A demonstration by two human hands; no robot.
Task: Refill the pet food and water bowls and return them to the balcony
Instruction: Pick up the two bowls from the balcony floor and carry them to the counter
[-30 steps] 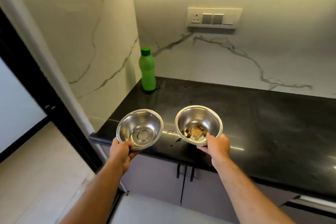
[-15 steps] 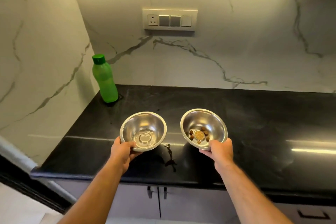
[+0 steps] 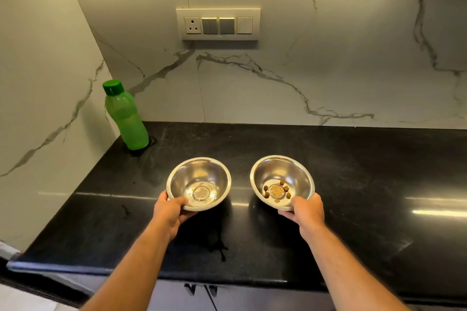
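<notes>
The person stands at a black polished stone countertop [image 3: 353, 184] with both arms extended, one round stainless-steel bowl in each hand. The left hand [image 3: 169, 212] grips the near rim of the left steel bowl [image 3: 199, 183], thumb over the lip and fingers curled beneath; this bowl holds no kibble, only a faint wet film at its base. The right hand [image 3: 307, 211] clamps the near rim of the right steel bowl [image 3: 282, 182] in the same manner; a few brown kibble pieces [image 3: 276, 190] lie around its centre. Whether the bowls rest on the countertop or hover just above it cannot be determined. A green plastic bottle with a green screw cap [image 3: 125, 116] stands upright at the ten o'clock position from the left bowl, in the corner against the marble-patterned wall [image 3: 278, 83]. A switch panel [image 3: 218, 24] is mounted at twelve o'clock. Judged step: bringing the bowls to the counter ahead of refilling; neither is refilled. The next move probably calls for seating both bowls flat, releasing the rims, then reaching to ten o'clock for the bottle, presumably the water supply. No food container is visible.
</notes>
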